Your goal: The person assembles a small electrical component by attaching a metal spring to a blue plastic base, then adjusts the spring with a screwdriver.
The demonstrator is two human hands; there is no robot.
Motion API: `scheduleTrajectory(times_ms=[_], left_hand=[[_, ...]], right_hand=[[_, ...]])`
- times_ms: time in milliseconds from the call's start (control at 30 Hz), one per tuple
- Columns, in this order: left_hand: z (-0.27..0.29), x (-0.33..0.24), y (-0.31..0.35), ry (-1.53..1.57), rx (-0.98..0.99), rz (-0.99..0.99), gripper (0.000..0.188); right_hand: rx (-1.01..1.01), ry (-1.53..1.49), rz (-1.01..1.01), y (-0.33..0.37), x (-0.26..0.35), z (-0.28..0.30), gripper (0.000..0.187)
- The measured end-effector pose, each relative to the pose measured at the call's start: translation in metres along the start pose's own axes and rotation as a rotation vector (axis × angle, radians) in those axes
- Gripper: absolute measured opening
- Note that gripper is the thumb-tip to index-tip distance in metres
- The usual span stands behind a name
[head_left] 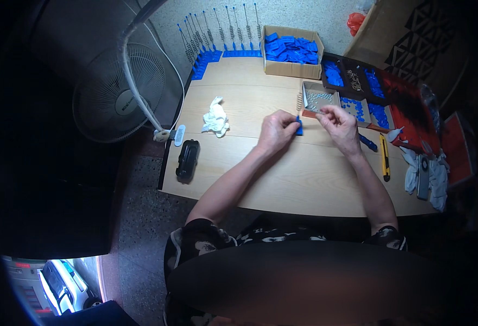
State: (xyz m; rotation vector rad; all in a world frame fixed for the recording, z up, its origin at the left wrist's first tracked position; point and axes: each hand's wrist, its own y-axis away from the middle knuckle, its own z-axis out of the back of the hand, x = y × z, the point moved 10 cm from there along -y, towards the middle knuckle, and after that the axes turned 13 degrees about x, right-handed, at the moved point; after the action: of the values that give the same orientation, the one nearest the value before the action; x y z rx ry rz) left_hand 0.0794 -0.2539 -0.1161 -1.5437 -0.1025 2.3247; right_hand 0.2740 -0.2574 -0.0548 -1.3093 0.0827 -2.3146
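My left hand (277, 132) is closed, thumb and fingers pinching a blue plastic piece (299, 126) at the middle of the table. Just above that piece a thin coiled spring (299, 101) stands up; whether the two are joined I cannot tell. To the right, my right hand (341, 128) hovers at the near corner of a small open box (309, 114) of tiny silvery beads. Its thumb and forefinger come together in a pinch, and anything between them is too small to name.
Finished-looking blue stands with spring-wound rods (206, 57) line the back left. A cardboard box (290, 69) of blue parts stands behind, with dark trays (343, 89) beside it. Crumpled tissue (215, 117), a black case (188, 161), and a yellow utility knife (385, 157) lie on the table (282, 176).
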Motion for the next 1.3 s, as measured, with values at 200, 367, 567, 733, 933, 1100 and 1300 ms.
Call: scheduleTrajectory(times_ms=[200, 367, 567, 733, 933, 1100, 1300], left_hand=[[0.078, 0.01, -0.033, -0.206, -0.183, 0.155, 0.019], [0.083, 0.02, -0.053, -0.236, -0.188, 0.151, 0.019], [0.078, 0.014, -0.102, -0.288, -0.028, 0.128, 0.024], [0.134, -0.008, -0.16, -0.052, -0.089, 0.444, 0.024], [0.33, 0.063, -0.217, -0.283, -0.719, 0.249, 0.054], [0.342, 0.1, -0.267, -0.075, -0.738, 0.301, 0.085], [0.345, 0.119, -0.329, 0.076, -0.703, 0.135, 0.082]], right_hand=[[0.124, -0.04, -0.058, 0.017, -0.029, 0.008, 0.015], [0.126, -0.119, -0.084, 0.018, -0.048, 0.013, 0.013], [0.119, -0.154, -0.073, -0.007, -0.061, 0.021, 0.01], [0.124, -0.107, -0.067, -0.056, -0.085, 0.065, 0.01], [0.178, -0.152, -0.058, -0.106, -0.106, 0.084, 0.01], [0.179, -0.135, -0.101, -0.111, -0.108, 0.088, 0.008], [0.192, -0.124, -0.113, -0.136, -0.12, 0.094, 0.007]])
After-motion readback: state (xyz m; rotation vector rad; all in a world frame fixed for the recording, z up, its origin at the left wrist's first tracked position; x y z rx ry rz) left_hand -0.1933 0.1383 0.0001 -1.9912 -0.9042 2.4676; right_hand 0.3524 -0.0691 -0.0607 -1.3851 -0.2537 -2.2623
